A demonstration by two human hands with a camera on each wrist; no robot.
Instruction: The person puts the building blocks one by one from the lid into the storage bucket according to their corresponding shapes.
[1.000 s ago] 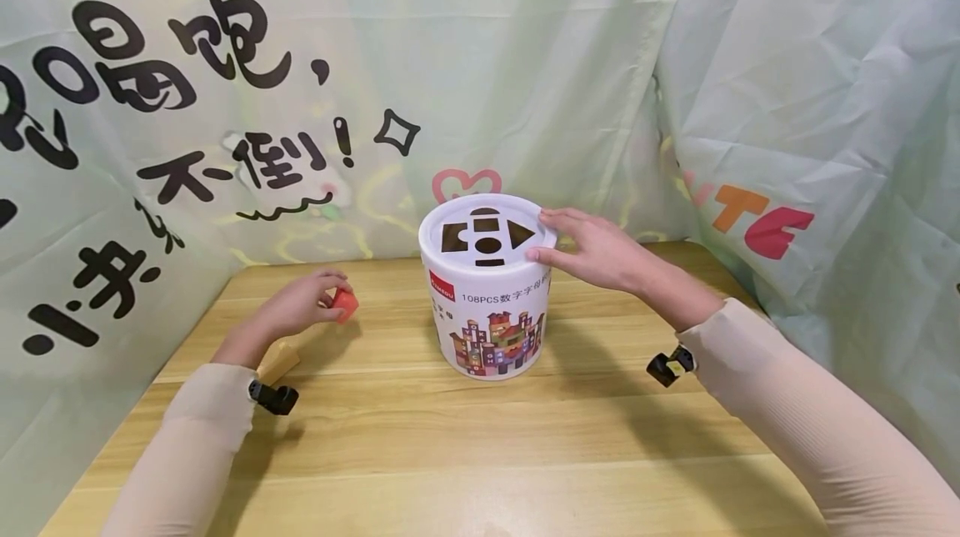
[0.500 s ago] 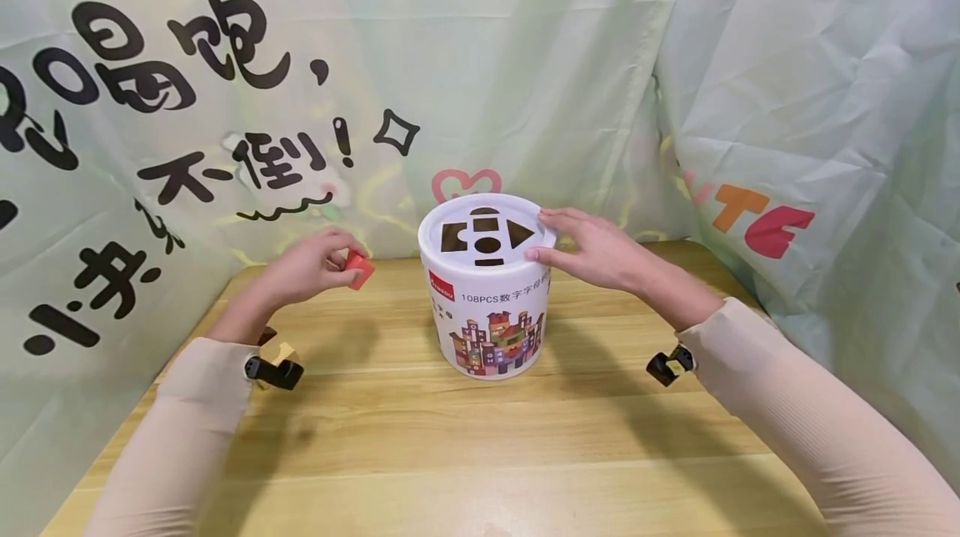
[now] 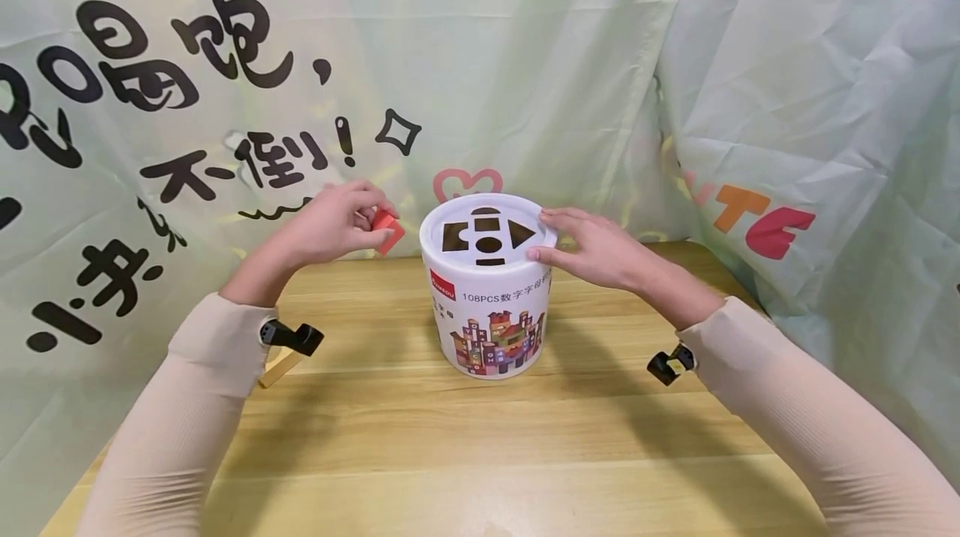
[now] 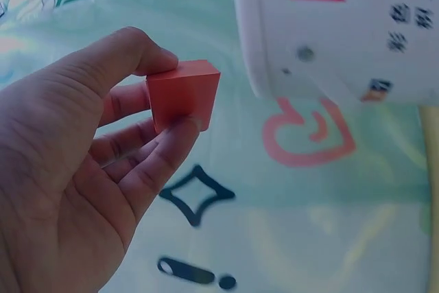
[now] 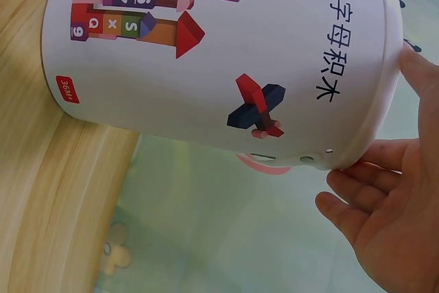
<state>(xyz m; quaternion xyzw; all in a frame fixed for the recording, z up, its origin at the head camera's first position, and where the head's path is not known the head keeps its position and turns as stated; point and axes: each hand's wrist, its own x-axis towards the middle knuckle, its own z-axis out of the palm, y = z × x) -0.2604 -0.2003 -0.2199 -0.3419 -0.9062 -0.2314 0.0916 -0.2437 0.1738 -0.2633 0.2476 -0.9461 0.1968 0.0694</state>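
Note:
My left hand (image 3: 330, 224) is raised to the left of a white, round bucket (image 3: 491, 291), pinching a small red toy block (image 3: 387, 233) between thumb and fingers. In the left wrist view the block (image 4: 184, 95) has flat faces and stands apart from the bucket (image 4: 302, 39). The bucket's lid (image 3: 517, 220) has several dark cut-out holes, including a triangle and a circle. At the lid's right rim, my right hand (image 3: 600, 249) holds the bucket, thumb in front and fingers farther back. The right wrist view has this hand (image 5: 391, 197) around the rim.
A yellow block (image 3: 280, 368) lies on the wooden table (image 3: 450, 454), partly hidden by the left wrist's camera (image 3: 292, 337). Printed cloth (image 3: 525, 62) hangs behind and at both sides, close to the table's back edge.
My left hand has risen from low over the table and moved right towards the bucket, carrying the red block. The right hand and bucket stay in place.

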